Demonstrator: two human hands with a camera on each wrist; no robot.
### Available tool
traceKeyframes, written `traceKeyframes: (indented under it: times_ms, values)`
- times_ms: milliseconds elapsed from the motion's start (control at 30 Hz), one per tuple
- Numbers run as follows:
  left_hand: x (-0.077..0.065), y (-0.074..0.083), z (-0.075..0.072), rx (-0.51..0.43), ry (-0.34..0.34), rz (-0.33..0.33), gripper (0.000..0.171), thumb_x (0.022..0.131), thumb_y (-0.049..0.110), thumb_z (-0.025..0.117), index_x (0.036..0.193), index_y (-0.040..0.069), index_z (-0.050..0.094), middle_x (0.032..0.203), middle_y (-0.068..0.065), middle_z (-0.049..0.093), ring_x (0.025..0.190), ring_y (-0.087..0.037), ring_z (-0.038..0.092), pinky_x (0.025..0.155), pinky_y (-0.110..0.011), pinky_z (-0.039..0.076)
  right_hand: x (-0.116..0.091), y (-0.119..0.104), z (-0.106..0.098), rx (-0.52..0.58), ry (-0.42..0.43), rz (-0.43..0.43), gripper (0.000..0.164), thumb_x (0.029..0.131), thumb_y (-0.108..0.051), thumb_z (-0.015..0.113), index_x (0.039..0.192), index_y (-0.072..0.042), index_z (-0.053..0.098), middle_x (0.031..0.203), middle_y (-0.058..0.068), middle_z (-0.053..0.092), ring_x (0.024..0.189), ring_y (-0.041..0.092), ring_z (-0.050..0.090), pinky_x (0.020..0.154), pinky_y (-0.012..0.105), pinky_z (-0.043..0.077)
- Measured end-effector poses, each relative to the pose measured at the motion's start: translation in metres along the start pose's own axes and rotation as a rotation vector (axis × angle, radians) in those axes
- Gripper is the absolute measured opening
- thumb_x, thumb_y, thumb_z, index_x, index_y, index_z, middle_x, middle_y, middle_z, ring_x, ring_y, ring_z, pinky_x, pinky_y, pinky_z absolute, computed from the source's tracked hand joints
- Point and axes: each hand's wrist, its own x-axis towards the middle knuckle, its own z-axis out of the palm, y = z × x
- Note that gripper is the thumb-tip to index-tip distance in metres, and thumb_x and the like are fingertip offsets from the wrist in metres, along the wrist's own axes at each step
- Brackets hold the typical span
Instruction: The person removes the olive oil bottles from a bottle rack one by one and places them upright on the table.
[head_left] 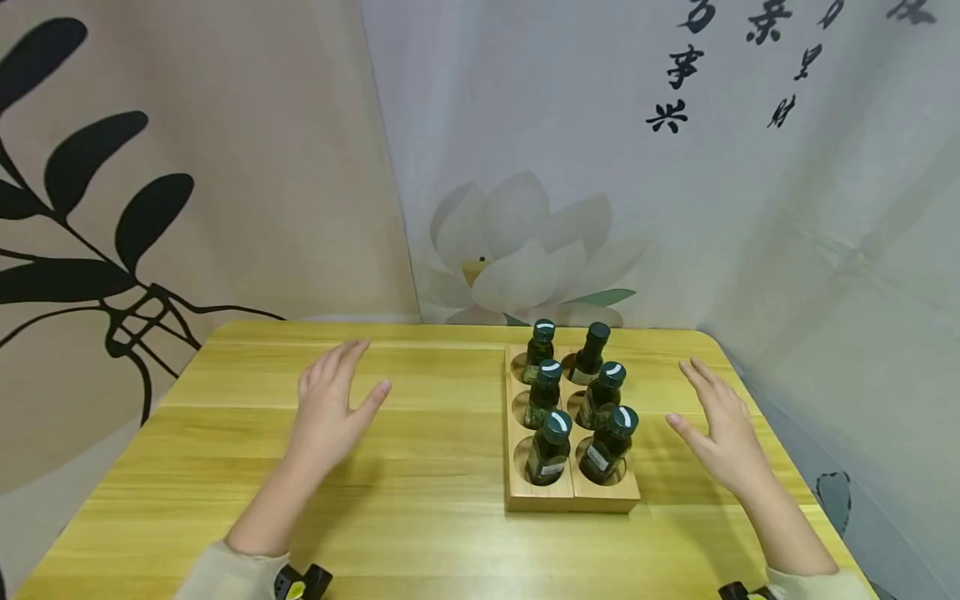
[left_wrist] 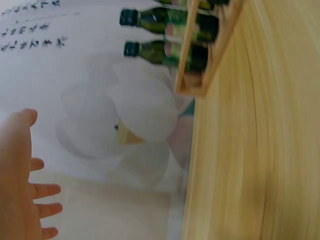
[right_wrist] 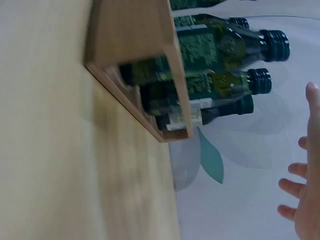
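A light wooden bottle rack (head_left: 573,497) stands on the table, right of its middle. Several dark green glass bottles (head_left: 546,454) with dark caps sit upright in its round holes, in two rows; the far right one (head_left: 590,354) has a taller, slimmer cap. My left hand (head_left: 333,408) hovers over the table to the left of the rack, fingers extended and thumb apart, holding nothing. To the rack's right, my right hand (head_left: 722,425) is raised likewise, fingers spread and holding nothing. In the right wrist view, labels show on the bottles (right_wrist: 205,50) through the rack's open side.
The yellow wooden table (head_left: 420,550) has rounded far corners. Behind it hangs a pale curtain (head_left: 525,100) printed with a lotus, dark leaves and black characters, close to the table's back edge. A wrist camera mount (head_left: 300,581) shows at the left sleeve.
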Motion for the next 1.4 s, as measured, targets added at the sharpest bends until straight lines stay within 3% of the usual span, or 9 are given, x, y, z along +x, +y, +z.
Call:
traceKeyframes:
  times_ms: [267,433,600,833,1000,1300,1400]
  values:
    - [-0.005,0.028,0.024,-0.16,0.038,0.001,0.064,0.091,0.033,0.067,0.143,0.008,0.041,0.141,-0.016,0.043,0.13,-0.038,0.033,0.106,-0.059,0.019,-0.019,0.0,0.023,0.162,0.006,0.023,0.073,0.086,-0.01,0.068,0.15,-0.017,0.033,0.149,0.021,0.032,0.13,0.052,0.029,0.094,0.075,0.021]
    - [-0.008,0.043,0.036,-0.252,0.028,-0.034,0.064,0.09,0.035,0.067,0.144,0.011,0.041,0.142,-0.011,0.043,0.131,-0.033,0.034,0.103,-0.059,0.027,-0.03,0.001,0.034,0.204,-0.004,0.043,0.074,0.084,-0.01,0.071,0.149,-0.02,0.037,0.148,0.014,0.037,0.128,0.046,0.033,0.093,0.073,0.025]
    - [-0.011,0.056,0.045,-0.327,0.002,-0.065,0.065,0.09,0.037,0.067,0.145,0.013,0.041,0.144,-0.008,0.041,0.131,-0.033,0.034,0.1,-0.061,0.031,-0.039,-0.001,0.043,0.241,-0.027,0.053,0.076,0.081,-0.008,0.073,0.148,-0.02,0.038,0.148,0.009,0.038,0.131,0.033,0.033,0.091,0.074,0.026]
    - [-0.013,0.07,0.062,-0.433,-0.007,-0.043,0.062,0.09,0.029,0.068,0.144,0.015,0.042,0.141,-0.003,0.045,0.13,-0.029,0.037,0.1,-0.06,0.032,-0.047,-0.004,0.049,0.319,-0.093,0.06,0.076,0.082,-0.007,0.074,0.148,-0.017,0.038,0.15,0.012,0.034,0.134,0.009,0.026,0.093,0.074,0.023]
    - [-0.014,0.084,0.073,-0.482,-0.019,-0.024,0.062,0.088,0.026,0.07,0.143,0.017,0.044,0.14,0.0,0.047,0.129,-0.026,0.04,0.102,-0.056,0.033,-0.05,-0.004,0.053,0.344,-0.145,0.077,0.079,0.081,-0.009,0.075,0.149,-0.019,0.036,0.151,0.016,0.032,0.132,-0.002,0.022,0.094,0.073,0.023]
    - [-0.017,0.106,0.09,-0.555,-0.072,-0.003,0.064,0.086,0.028,0.073,0.142,0.017,0.045,0.138,0.001,0.048,0.127,-0.024,0.043,0.1,-0.053,0.036,-0.059,0.004,0.061,0.401,-0.178,0.109,0.078,0.078,-0.008,0.077,0.146,-0.014,0.04,0.139,0.021,0.046,0.124,-0.003,0.033,0.094,0.071,0.025]
    - [-0.017,0.113,0.095,-0.588,-0.095,-0.003,0.064,0.086,0.029,0.072,0.142,0.015,0.045,0.139,0.001,0.047,0.127,-0.023,0.043,0.101,-0.052,0.036,-0.061,0.006,0.063,0.417,-0.207,0.117,0.078,0.078,-0.007,0.077,0.146,-0.011,0.04,0.138,0.021,0.047,0.125,0.002,0.037,0.094,0.071,0.026]
